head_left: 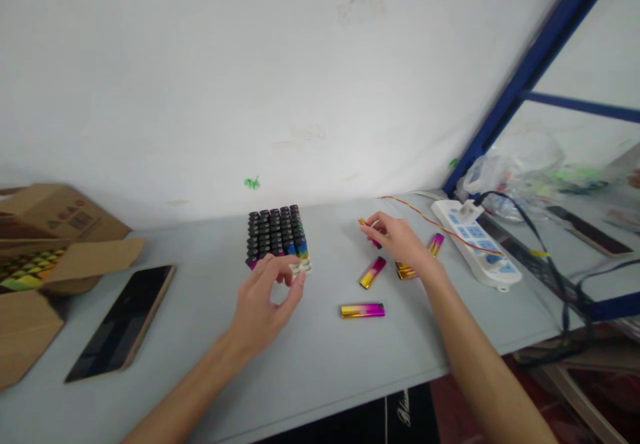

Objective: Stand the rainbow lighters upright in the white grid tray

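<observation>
My left hand (267, 297) is at the front right corner of a block of black-topped lighters (273, 231) standing in rows, its thumb and forefinger apart beside the white tray edge (301, 268). To the right, my right hand (393, 234) pinches a yellow and purple lighter (364, 223), partly covered by the fingers. Below it, a yellow and purple lighter (373, 273) lies slanted, and another (363, 311) lies sideways nearer the front. More lighters (436, 244) lie under and behind my right wrist.
A white power strip (477, 244) with cables lies at the right, near a blue frame (525, 71). At the left are a phone (120, 324) and an open cardboard box (65, 214) holding many items. A wall stands behind the table (320, 371).
</observation>
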